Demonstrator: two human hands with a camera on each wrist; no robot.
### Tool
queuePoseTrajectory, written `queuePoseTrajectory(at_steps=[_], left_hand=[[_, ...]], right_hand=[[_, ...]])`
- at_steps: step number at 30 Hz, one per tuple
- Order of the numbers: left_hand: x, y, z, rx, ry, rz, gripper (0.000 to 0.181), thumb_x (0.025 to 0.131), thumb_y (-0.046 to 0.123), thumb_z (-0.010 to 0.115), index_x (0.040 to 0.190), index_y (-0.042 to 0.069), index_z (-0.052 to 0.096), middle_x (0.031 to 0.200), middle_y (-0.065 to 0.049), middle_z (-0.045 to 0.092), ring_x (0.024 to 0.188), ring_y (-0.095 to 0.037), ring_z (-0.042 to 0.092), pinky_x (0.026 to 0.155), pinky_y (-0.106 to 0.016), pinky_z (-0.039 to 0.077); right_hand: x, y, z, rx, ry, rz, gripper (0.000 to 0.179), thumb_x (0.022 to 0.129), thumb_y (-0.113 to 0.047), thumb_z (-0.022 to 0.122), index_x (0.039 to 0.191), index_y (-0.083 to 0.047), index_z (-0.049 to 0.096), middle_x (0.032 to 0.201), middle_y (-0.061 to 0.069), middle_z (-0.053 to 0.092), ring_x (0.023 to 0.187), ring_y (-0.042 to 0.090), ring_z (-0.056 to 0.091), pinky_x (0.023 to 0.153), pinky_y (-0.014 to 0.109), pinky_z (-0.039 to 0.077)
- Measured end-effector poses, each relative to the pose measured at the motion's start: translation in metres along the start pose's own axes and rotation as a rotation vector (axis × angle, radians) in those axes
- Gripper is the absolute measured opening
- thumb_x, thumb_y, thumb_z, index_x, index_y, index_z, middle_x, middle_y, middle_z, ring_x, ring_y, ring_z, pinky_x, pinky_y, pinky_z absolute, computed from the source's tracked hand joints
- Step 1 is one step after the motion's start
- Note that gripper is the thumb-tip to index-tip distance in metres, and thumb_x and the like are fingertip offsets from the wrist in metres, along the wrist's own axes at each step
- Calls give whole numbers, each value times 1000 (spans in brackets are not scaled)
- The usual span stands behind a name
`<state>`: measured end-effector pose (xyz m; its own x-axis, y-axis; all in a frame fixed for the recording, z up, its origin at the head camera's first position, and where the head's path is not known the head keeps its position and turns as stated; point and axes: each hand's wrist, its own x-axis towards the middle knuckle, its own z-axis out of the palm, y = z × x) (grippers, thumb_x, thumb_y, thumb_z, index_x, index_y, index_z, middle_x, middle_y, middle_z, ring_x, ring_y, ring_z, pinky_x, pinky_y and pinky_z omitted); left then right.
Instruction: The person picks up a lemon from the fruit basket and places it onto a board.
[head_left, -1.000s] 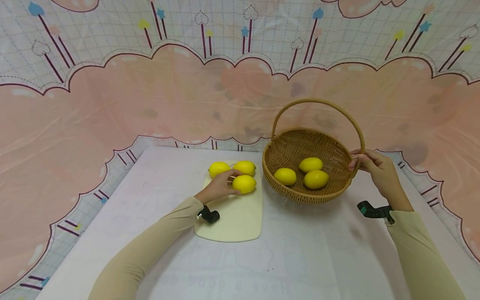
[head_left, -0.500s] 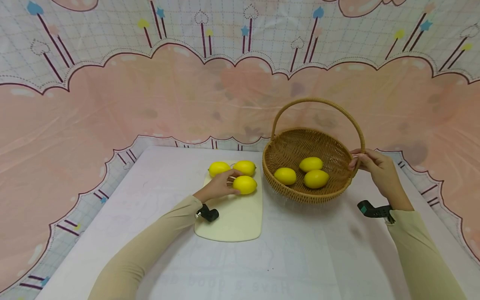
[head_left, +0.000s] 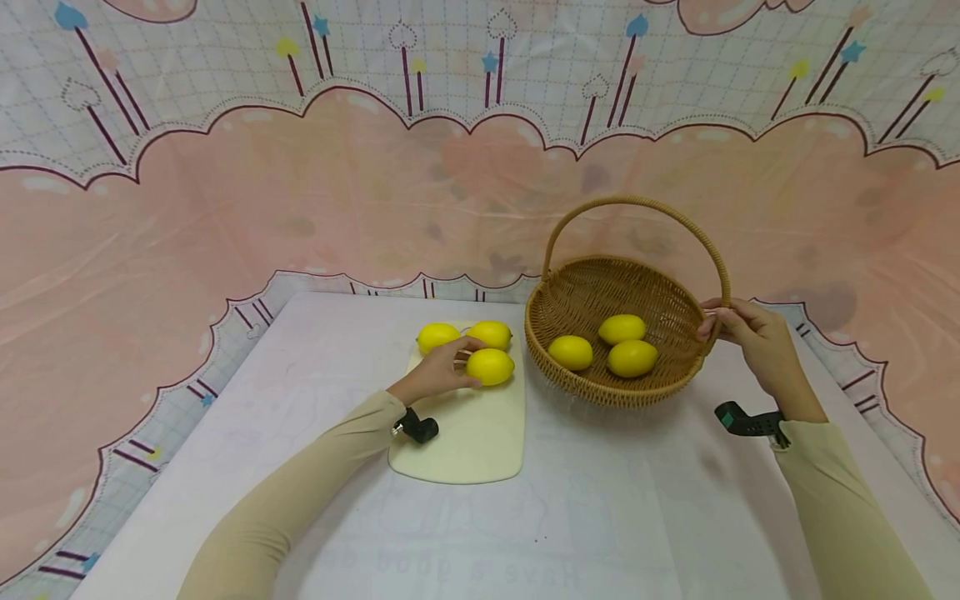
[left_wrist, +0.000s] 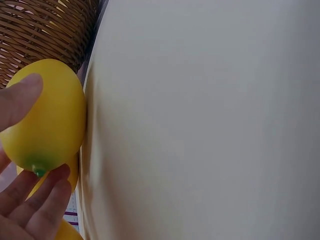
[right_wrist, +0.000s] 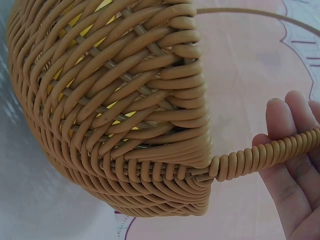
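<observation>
Yellow lemon [left_wrist: 57, 117] in left hand [head_left: 438, 372], partly behind its thumb [left_wrist: 19, 100]

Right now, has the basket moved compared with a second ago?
No. In the head view, the basket shows no visible shift against the board beside it.

A smooth yellow lemon [head_left: 492, 367], tinged green at one tip, sits between the left hand's [head_left: 437, 371] thumb and fingers, over the cream board [head_left: 465, 450]. Just to its right, a tan wicker basket [head_left: 630, 287] tilts its round mouth toward the person, three lemons [head_left: 632, 358] inside, its arched handle [head_left: 637, 201] held low by the right hand [head_left: 761, 337]. Whether it touches the bench [head_left: 600, 517] is hard to tell.
</observation>
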<state>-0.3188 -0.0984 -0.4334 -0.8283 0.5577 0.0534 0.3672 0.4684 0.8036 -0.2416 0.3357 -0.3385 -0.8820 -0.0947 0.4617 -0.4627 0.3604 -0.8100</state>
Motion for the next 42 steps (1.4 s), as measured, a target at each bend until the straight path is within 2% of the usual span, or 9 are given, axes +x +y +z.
queuePoseTrajectory(at_steps=[11, 18, 24, 33, 42], left_hand=[[-2, 3, 0, 12, 24, -27, 58, 79, 11, 75, 130, 1, 50, 131, -16, 53, 117, -32, 56, 100, -39, 48], [-6, 2, -6, 9, -42, 24, 55, 81, 11, 73, 130, -1, 51, 131, -19, 54, 116, -34, 56, 97, -36, 50], [-6, -1, -8, 18, -87, 50, 52, 82, 12, 72, 129, 1, 52, 130, -16, 55, 115, -31, 57, 96, -33, 51], [-7, 0, -7, -5, -72, 58, 54, 80, 11, 74, 128, 1, 53, 131, -16, 55, 117, -32, 56, 100, -37, 48], [-7, -1, -6, -14, -52, 39, 55, 78, 11, 76, 127, 3, 53, 131, -14, 55, 116, -31, 56, 101, -38, 47]], right_hand=[[-3, -2, 1, -7, 3, 0, 22, 98, -9, 46, 110, -10, 64, 79, -10, 68, 77, 0, 65, 73, 10, 52], [-5, -3, 2, -5, 4, -4, 22, 98, -7, 46, 109, -10, 64, 78, -10, 68, 76, 0, 65, 73, 10, 52], [-6, -5, 3, -4, 8, -4, 22, 98, -8, 46, 109, -11, 64, 78, -10, 69, 76, 0, 66, 73, 10, 53], [-8, -8, 3, -23, 14, 5, 22, 98, -9, 46, 109, -11, 64, 78, -11, 68, 76, 0, 65, 73, 10, 52], [-11, -10, 4, -69, 25, 27, 22, 98, -10, 46, 110, -10, 64, 78, -12, 68, 76, -1, 65, 73, 9, 52]])
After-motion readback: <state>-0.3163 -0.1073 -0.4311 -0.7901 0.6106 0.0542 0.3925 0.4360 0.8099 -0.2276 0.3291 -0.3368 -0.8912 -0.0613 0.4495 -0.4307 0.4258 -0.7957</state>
